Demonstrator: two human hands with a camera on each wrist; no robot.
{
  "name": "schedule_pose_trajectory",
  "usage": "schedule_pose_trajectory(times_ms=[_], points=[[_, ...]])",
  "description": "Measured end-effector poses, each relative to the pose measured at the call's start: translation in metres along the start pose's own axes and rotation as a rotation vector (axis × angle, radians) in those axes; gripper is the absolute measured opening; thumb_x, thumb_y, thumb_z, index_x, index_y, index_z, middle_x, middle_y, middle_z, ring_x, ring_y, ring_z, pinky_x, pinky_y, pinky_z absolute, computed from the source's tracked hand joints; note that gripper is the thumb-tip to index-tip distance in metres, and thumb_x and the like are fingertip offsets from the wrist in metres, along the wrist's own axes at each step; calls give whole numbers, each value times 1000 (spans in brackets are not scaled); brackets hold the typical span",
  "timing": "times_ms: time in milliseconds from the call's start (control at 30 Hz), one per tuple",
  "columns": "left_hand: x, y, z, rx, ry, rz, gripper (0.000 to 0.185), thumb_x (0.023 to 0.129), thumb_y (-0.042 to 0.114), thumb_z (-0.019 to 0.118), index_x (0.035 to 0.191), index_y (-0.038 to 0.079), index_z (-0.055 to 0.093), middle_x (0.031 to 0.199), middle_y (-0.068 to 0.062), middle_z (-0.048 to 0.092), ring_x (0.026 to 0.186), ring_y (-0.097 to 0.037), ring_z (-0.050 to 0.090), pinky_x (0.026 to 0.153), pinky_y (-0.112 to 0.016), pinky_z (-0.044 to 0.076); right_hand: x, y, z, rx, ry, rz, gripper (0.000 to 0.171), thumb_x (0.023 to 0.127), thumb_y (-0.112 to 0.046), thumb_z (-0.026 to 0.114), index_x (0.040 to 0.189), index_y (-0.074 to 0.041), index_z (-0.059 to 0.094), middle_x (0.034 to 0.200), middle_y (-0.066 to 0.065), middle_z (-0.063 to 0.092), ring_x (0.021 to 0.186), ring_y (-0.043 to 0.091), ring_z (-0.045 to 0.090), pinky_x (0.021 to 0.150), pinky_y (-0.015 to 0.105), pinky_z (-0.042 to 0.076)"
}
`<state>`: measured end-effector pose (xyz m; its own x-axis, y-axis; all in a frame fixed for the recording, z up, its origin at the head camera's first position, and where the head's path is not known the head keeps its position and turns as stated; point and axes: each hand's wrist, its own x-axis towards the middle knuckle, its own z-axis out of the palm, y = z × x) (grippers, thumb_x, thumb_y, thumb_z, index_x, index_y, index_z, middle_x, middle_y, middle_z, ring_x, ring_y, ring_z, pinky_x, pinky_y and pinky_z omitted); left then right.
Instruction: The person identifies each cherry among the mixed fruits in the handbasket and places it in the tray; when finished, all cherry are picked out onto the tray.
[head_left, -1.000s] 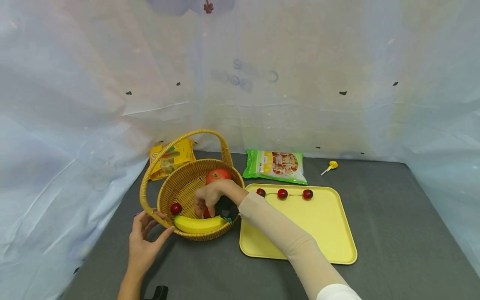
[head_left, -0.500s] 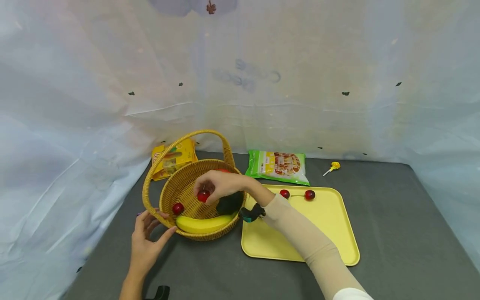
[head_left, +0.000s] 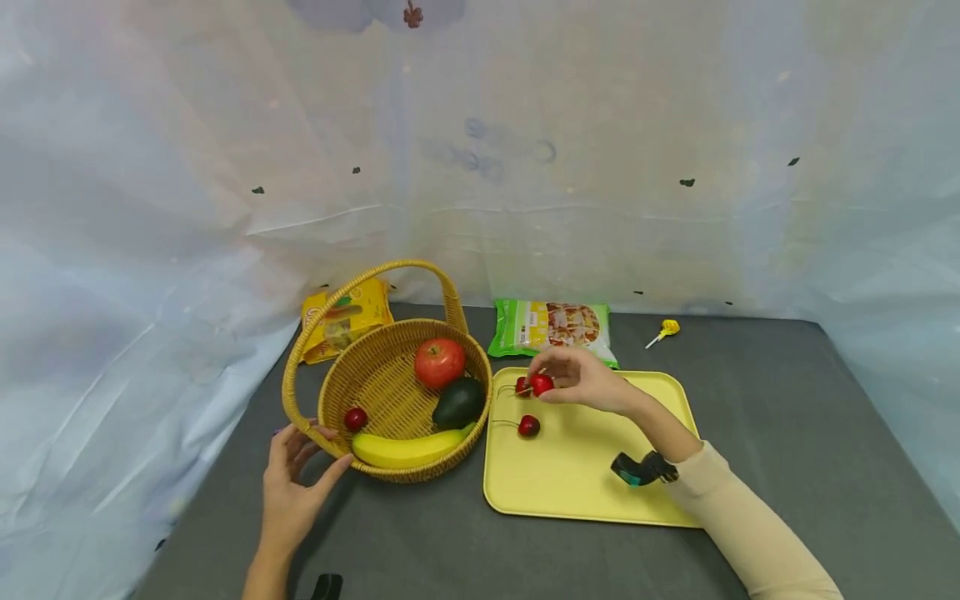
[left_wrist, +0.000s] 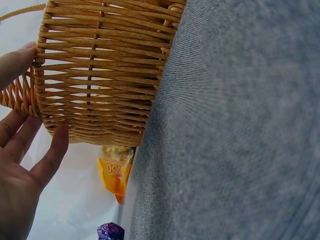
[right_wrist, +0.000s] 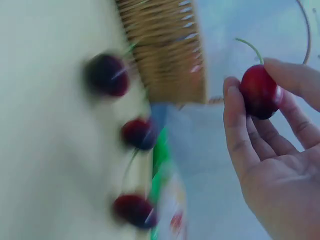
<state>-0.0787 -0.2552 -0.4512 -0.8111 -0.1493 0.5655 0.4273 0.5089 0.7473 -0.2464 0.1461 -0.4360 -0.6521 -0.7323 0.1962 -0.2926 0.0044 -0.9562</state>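
My right hand [head_left: 546, 379] pinches a red cherry [head_left: 542, 384] just above the far left part of the yellow tray [head_left: 600, 492]. In the right wrist view the held cherry [right_wrist: 259, 92] sits between thumb and fingertips [right_wrist: 235, 125]. Another cherry [head_left: 528, 426] lies on the tray below it. My left hand [head_left: 311, 450] rests open against the near left rim of the wicker basket [head_left: 375, 379]; its fingers [left_wrist: 47, 160] touch the basket wall [left_wrist: 100, 75]. The basket holds an apple [head_left: 439, 362], an avocado [head_left: 458, 402], a banana [head_left: 401, 450] and a cherry [head_left: 356, 418].
Three blurred cherries [right_wrist: 140, 134] show on the tray in the right wrist view. A green packet [head_left: 553, 327], a yellow packet [head_left: 345, 321] and a yellow lollipop [head_left: 662, 331] lie at the back of the grey table. Pale sheeting walls surround it.
My right hand lifted a cherry out of the basket and carried it right, over the tray. The apple and avocado are uncovered now. The left hand stayed on the basket.
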Motion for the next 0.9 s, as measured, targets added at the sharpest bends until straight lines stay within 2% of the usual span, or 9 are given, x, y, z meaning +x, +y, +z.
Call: schedule_pose_trajectory(times_ms=[133, 267, 433, 700, 900], points=[[-1, 0, 1, 5, 1, -1, 74, 66, -30, 75, 131, -16, 43, 105, -28, 62, 105, -15, 61, 92, -15, 48, -32, 11, -8, -182, 65, 22, 31, 91, -3, 72, 120, 4, 65, 117, 25, 63, 98, 25, 64, 80, 31, 57], [0, -1, 0, 6, 2, 3, 74, 65, -30, 75, 131, -17, 43, 105, -28, 62, 105, -15, 61, 93, -15, 48, -48, 20, -11, -330, 102, 67, 26, 89, -9, 76, 113, 1, 70, 108, 13, 68, 92, 26, 62, 77, 33, 57], [0, 0, 1, 7, 4, -20, 74, 66, -30, 75, 131, -17, 42, 105, -26, 62, 105, -13, 61, 93, -15, 48, -56, 28, -9, -392, 90, 93, 27, 87, -4, 76, 112, 5, 68, 102, 9, 68, 89, 25, 62, 80, 39, 58], [1, 1, 0, 21, 5, -18, 75, 65, -30, 76, 131, -16, 43, 105, -26, 62, 104, -11, 61, 92, -14, 48, -60, 38, -4, -443, 64, 153, 19, 87, -7, 78, 104, -3, 72, 97, 2, 67, 83, 18, 57, 71, 27, 52], [1, 3, 0, 27, 1, -36, 75, 66, -29, 76, 132, -16, 43, 106, -25, 62, 104, -9, 60, 92, -14, 48, -62, 42, 0, -454, 63, 154, 19, 87, -10, 79, 103, -5, 72, 93, 1, 67, 79, 15, 57, 68, 26, 50]])
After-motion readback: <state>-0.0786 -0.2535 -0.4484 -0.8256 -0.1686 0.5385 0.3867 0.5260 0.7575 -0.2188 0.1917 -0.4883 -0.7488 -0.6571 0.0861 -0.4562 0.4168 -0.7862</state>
